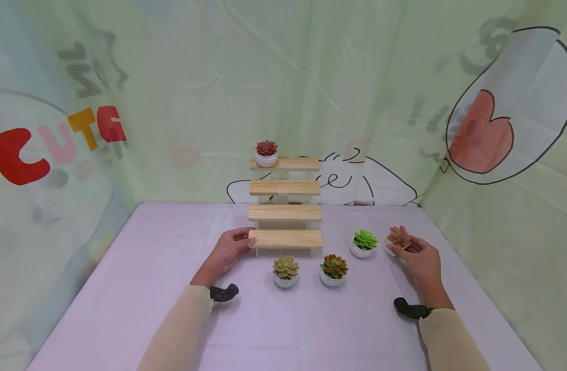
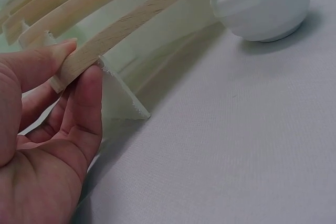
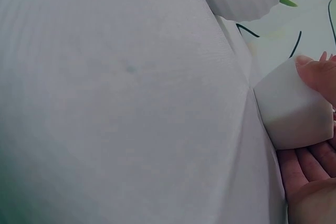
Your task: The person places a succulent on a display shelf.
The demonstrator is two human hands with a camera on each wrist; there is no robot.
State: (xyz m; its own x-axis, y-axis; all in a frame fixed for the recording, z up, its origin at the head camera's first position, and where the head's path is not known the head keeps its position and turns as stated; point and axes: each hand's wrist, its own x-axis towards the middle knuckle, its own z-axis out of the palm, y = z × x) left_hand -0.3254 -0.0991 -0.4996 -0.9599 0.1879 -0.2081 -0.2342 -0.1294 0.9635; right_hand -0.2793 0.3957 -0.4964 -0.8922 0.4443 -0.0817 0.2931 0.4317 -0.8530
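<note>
1. Head view: the left hand [image 1: 229,251] pinches the left end of the lowest step [image 1: 288,238] of a four-step wooden stand [image 1: 285,212].
2. The right hand [image 1: 421,259], on the right of the tabletop [image 1: 357,324], grips a white pot [image 3: 291,109]; its pinkish succulent [image 1: 399,236] is mostly cut off in the right wrist view. Whether the pot touches down is unclear.
3. Three more white pots [image 1: 332,281] hold a bright green succulent [image 1: 365,239], a pale one [image 1: 285,267] and a reddish-green one [image 1: 334,266].
4. A dark red succulent [image 1: 267,148] fills the top step's pot [image 1: 266,161].
</note>
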